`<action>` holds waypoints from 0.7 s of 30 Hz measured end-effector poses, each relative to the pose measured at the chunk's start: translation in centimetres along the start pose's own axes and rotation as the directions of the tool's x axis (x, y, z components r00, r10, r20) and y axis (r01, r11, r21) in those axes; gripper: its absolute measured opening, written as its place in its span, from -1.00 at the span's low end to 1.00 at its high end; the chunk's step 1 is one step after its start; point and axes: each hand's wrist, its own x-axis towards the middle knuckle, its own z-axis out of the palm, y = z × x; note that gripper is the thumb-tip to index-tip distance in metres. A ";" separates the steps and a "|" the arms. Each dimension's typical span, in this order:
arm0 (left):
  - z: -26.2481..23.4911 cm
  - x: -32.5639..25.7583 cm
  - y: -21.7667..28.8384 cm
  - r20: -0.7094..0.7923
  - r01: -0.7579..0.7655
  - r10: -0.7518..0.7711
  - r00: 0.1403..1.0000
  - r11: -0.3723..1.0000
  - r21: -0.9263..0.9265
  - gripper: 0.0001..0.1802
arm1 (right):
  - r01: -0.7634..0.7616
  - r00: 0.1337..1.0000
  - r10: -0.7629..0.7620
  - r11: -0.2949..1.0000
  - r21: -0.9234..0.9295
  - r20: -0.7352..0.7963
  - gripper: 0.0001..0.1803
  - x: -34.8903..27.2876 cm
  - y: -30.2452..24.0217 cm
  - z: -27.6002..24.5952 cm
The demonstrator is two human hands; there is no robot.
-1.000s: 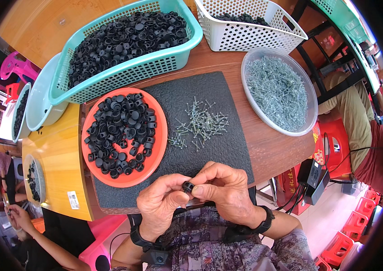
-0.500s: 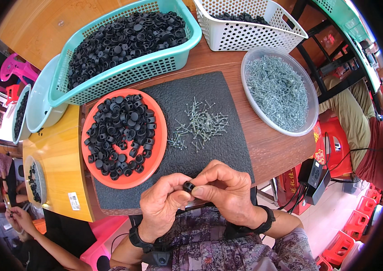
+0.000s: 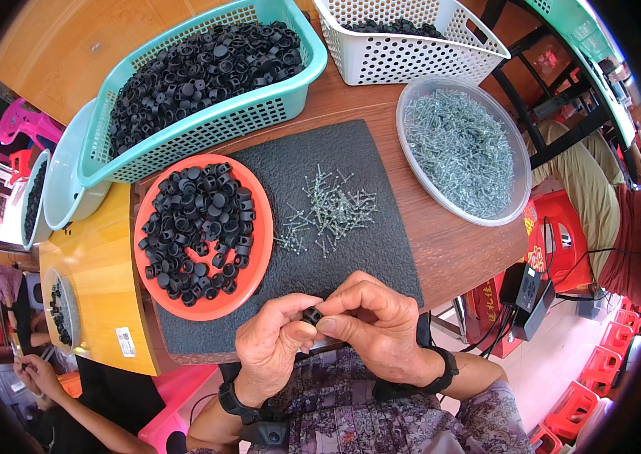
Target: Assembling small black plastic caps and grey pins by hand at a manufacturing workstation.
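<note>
Close in front of my body, over the near edge of the dark mat (image 3: pixel 260 168), my two hands meet at one small black plastic cap (image 3: pixel 311 315). Thumb and fingers of my left hand (image 3: pixel 269 344) pinch it from the left. My right hand (image 3: pixel 375 327) grips its right side with thumb and forefinger; whether a screw is also between those fingertips is hidden. Beyond my left hand stands an orange-red plate (image 3: pixel 207 309) of similar black caps (image 3: pixel 198 204). A loose pile of thin silver screws (image 3: pixel 332 210) lies on the mat ahead of my right hand.
A teal basket (image 3: pixel 207 121) heaped with black caps stands at the far left, a white basket (image 3: pixel 411 62) behind. Screws fill a clear round tub (image 3: pixel 465 219) at right. A light-blue basin (image 3: pixel 71 181) sits left. Another person's hands (image 3: pixel 37 372) show at lower left.
The black cap has turned slightly between my fingertips, showing more of its hollow. My hands stay almost in place; the whole view has shifted a little.
</note>
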 end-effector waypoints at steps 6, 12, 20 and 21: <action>-0.1 0.1 0.2 -0.002 -0.056 0.056 0.998 0.997 0.053 -0.55 | -0.042 0.999 0.041 0.980 0.196 0.007 -0.87 0.0 -0.5 0.3; -0.4 0.2 -0.6 0.039 -0.164 0.160 0.986 0.973 0.161 -0.52 | -0.042 0.997 0.034 0.990 0.131 0.063 -0.90 -0.2 -0.5 -0.1; -0.3 -0.1 -1.8 0.034 -0.230 0.228 0.973 0.972 0.052 -0.60 | 0.001 0.996 -0.010 0.995 0.101 0.094 -0.88 -0.4 -0.8 -0.3; -0.2 0.0 -1.9 0.034 -0.229 0.228 0.973 0.972 0.052 -0.60 | 0.000 0.996 -0.010 0.995 0.101 0.093 -0.88 -0.3 -0.8 -0.3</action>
